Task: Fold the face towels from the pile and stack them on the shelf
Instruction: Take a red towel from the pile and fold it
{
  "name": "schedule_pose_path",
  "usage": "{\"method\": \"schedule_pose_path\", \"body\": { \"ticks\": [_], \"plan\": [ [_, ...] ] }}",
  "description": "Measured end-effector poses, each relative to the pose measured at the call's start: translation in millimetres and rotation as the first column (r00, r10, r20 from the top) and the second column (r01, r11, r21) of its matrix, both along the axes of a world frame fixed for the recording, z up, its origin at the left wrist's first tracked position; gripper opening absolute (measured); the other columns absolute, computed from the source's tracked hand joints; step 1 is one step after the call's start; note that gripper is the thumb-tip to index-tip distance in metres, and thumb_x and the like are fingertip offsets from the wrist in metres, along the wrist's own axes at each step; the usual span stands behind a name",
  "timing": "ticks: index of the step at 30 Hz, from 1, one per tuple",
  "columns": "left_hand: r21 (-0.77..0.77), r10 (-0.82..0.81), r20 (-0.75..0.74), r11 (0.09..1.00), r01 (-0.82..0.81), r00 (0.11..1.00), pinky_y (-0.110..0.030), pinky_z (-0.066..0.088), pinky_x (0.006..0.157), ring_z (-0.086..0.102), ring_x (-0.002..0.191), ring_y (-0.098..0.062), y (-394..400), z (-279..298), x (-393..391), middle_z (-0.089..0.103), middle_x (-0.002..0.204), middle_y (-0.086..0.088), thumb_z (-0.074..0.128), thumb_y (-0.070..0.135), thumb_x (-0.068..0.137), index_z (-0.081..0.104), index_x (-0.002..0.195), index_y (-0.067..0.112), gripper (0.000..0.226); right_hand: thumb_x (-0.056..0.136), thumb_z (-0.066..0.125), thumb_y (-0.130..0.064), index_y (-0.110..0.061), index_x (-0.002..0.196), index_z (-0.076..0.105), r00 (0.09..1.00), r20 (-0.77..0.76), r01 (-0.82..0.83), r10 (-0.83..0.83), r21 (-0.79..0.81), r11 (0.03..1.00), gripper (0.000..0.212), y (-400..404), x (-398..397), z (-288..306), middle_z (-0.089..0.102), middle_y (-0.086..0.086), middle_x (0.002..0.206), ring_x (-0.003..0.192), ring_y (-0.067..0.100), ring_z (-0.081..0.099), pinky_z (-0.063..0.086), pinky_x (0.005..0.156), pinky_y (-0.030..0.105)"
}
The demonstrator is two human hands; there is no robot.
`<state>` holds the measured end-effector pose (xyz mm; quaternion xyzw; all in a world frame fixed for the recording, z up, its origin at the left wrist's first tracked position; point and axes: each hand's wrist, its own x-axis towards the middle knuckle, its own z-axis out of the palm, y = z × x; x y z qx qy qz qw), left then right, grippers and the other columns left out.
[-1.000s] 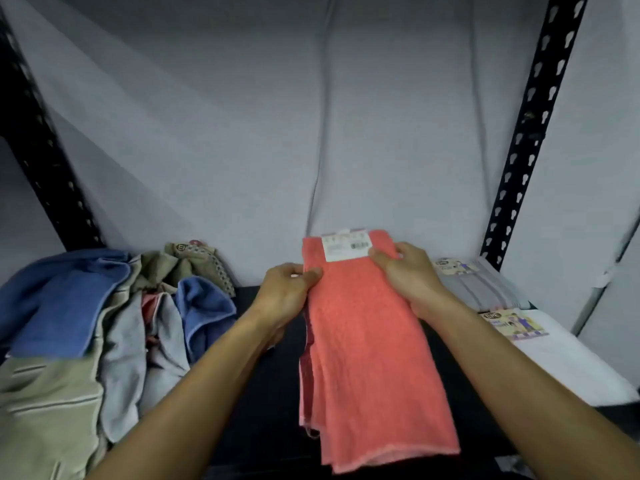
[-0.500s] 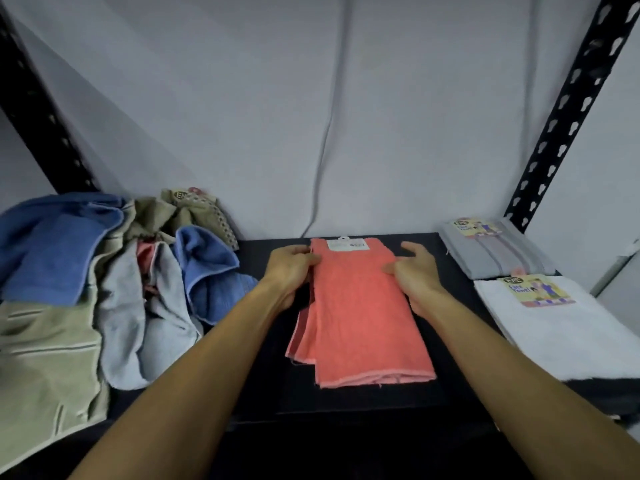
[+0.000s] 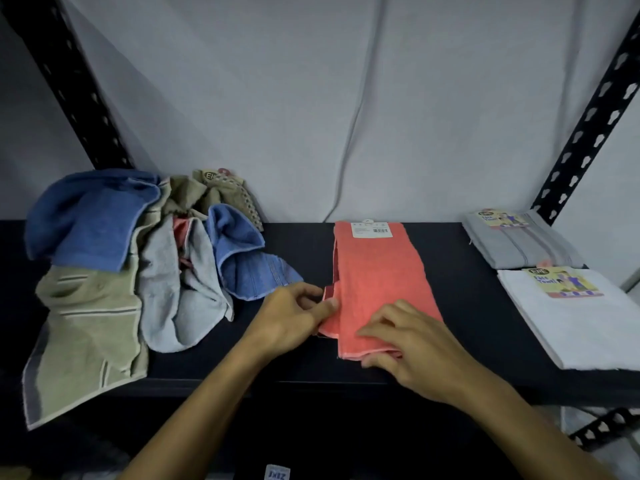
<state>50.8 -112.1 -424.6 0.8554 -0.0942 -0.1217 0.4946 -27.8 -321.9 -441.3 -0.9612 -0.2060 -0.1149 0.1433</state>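
Note:
A coral face towel [image 3: 377,275], folded lengthwise with a white label at its far end, lies flat on the black shelf [image 3: 298,244]. My left hand [image 3: 294,315] pinches the towel's near left edge between thumb and fingers. My right hand [image 3: 408,344] grips the near right corner, fingers on top and thumb under the hem. To the left sits the pile of unfolded towels [image 3: 138,268] in blue, grey and olive.
A folded grey towel [image 3: 519,242] and a folded white towel [image 3: 588,320], both with printed labels, lie on the shelf's right side. Perforated black uprights [image 3: 588,123] frame the shelf. A grey cloth hangs behind.
The towel went from held up to lying flat on the shelf. Both hands slid from its far end down to its near end.

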Motion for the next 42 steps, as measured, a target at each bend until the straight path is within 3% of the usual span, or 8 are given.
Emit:
{"method": "schedule_pose_path", "body": {
  "ticks": [4,8,12,24,28,31,35,42],
  "plan": [
    [-0.02,0.02,0.084,1.0,-0.018,0.996,-0.016,0.044,0.062,0.062,0.056,-0.003,1.9,-13.6,-9.4,0.065,0.061,0.009,0.071,0.027,0.09,0.069,0.096,0.027,0.007,0.089,0.066,-0.028,-0.029,0.089,0.074,0.99,-0.082,0.136,-0.113,0.368,0.92,0.008,2.3,1.2,5.7,0.063,-0.019,0.088,0.086,0.0,0.057,0.045,0.075,0.021],
    [-0.034,0.089,0.157,0.996,-0.085,0.984,-0.014,0.044,0.063,0.059,0.058,0.003,3.8,-23.3,-13.5,0.065,0.065,0.01,0.072,0.026,0.089,0.07,0.095,0.027,0.007,0.087,0.067,-0.008,-0.027,0.08,0.069,0.908,-0.203,0.374,-0.366,0.787,0.49,0.02,-12.5,10.2,28.4,0.071,-0.008,0.081,0.076,0.008,0.066,0.049,0.075,0.026],
    [-0.012,0.085,0.198,0.996,-0.084,0.976,-0.015,0.045,0.066,0.057,0.06,0.004,4.4,-24.3,-15.6,0.064,0.068,0.011,0.071,0.026,0.088,0.069,0.1,0.027,0.012,0.084,0.062,-0.022,-0.028,0.078,0.067,0.727,-0.25,0.492,-0.639,0.839,0.231,0.01,-40.7,13.2,40.8,0.069,-0.007,0.079,0.08,0.019,0.067,0.055,0.081,0.044],
    [-0.003,0.096,0.209,0.995,-0.097,0.973,-0.016,0.045,0.067,0.059,0.063,0.003,1.6,-22.9,-18.7,0.065,0.066,0.012,0.072,0.029,0.088,0.067,0.109,0.026,0.022,0.092,0.053,-0.008,0.0,0.109,0.06,0.532,-0.17,0.846,-0.83,0.156,0.511,0.02,-73.6,-11.7,10.5,0.059,0.024,0.108,0.087,0.037,0.052,0.035,0.067,0.036],
    [-0.055,0.129,0.146,0.991,-0.122,0.981,-0.018,0.046,0.07,0.062,0.064,0.003,0.3,-19.8,-18.7,0.067,0.065,0.014,0.068,0.032,0.091,0.066,0.113,0.025,0.023,0.078,0.065,-0.003,-0.008,0.113,0.064,0.719,0.314,0.62,-0.621,0.115,0.776,0.035,-35.8,-26.5,23.9,0.057,0.014,0.115,0.105,0.033,0.047,0.048,0.064,0.042],
    [-0.13,0.156,0.042,0.98,-0.15,0.987,-0.021,0.045,0.062,0.06,0.055,-0.003,-2.5,-14.6,-18.6,0.067,0.061,0.003,0.065,0.026,0.094,0.064,0.114,0.021,0.02,0.087,0.057,-0.038,-0.021,0.109,0.068,0.907,0.344,0.261,-0.241,-0.011,0.965,0.03,-2.0,-24.1,19.7,0.063,-0.004,0.102,0.094,0.017,0.054,0.051,0.069,0.032],
    [-0.313,0.193,-0.135,0.922,-0.227,0.972,-0.026,0.045,0.047,0.062,0.058,-0.019,-9.8,-3.9,-24.9,0.07,0.064,-0.007,0.067,0.014,0.093,0.063,0.106,0.012,0.014,0.089,0.058,-0.043,-0.024,0.114,0.066,0.992,0.09,0.105,-0.091,-0.16,0.982,0.032,13.7,4.5,-1.6,0.061,-0.005,0.099,0.091,0.017,0.055,0.052,0.072,0.033],
    [-0.545,0.099,-0.299,0.799,-0.255,0.949,-0.017,0.052,0.051,0.068,0.058,-0.01,-24.7,30.1,-20.1,0.069,0.073,-0.011,0.066,0.005,0.092,0.061,0.104,0.004,0.012,0.081,0.072,-0.002,-0.02,0.1,0.075,0.937,0.299,0.154,-0.183,0.118,0.981,0.027,-4.4,14.3,28.1,0.063,-0.003,0.084,0.069,0.019,0.061,0.045,0.047,0.027]
  ]
}}
